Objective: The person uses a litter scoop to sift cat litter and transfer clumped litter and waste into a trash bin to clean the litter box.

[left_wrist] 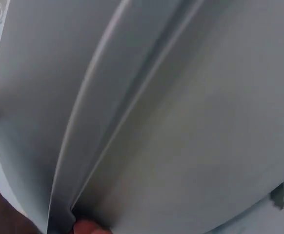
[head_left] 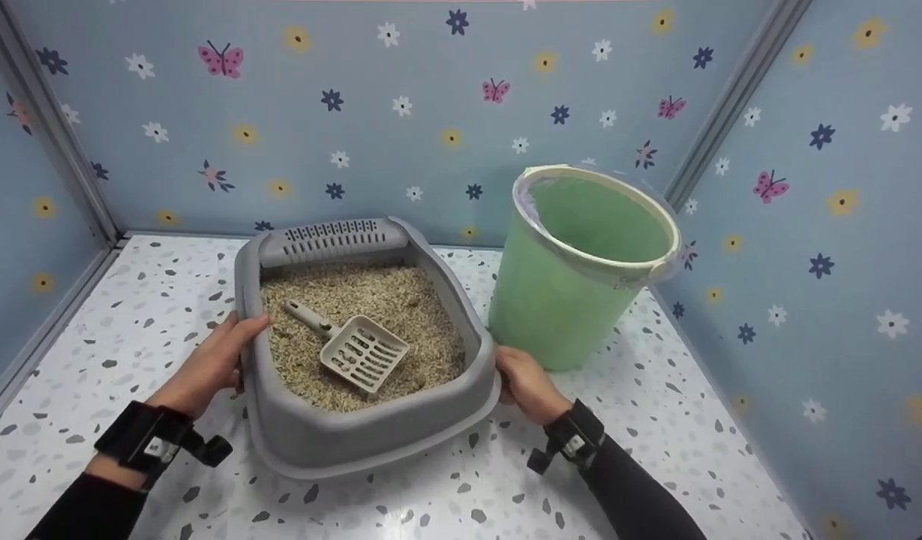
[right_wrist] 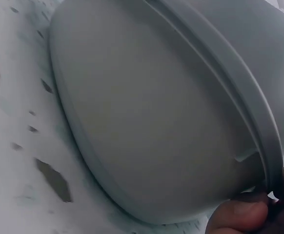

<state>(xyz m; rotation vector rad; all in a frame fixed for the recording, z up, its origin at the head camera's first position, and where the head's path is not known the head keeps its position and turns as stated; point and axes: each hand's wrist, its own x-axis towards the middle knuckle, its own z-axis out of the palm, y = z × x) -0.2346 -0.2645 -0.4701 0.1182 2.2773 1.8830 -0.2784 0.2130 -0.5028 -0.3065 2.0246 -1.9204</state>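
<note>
A grey litter box (head_left: pixel 378 439) stands over the speckled table, filled with tan pellet litter (head_left: pixel 430 315). On the litter lies a beige slotted scoop (head_left: pixel 364 354), its handle toward the back left. My left hand (head_left: pixel 213 367) grips the box's left side, thumb up at the rim and the other fingers partly hidden beneath. At the right side, near the front corner, my right hand (head_left: pixel 530 384) holds the box by its outer ledge. Both wrist views are filled by the grey box wall (left_wrist: pixel 195 117); fingertips (right_wrist: pixel 242 214) show under the ledge in the right wrist view.
A light green bin (head_left: pixel 558 307) with a clear liner over its rim stands right behind the box, close to my right hand. Blue flowered panels (head_left: pixel 400 165) enclose the speckled tabletop (head_left: pixel 48 450) at the back and both sides.
</note>
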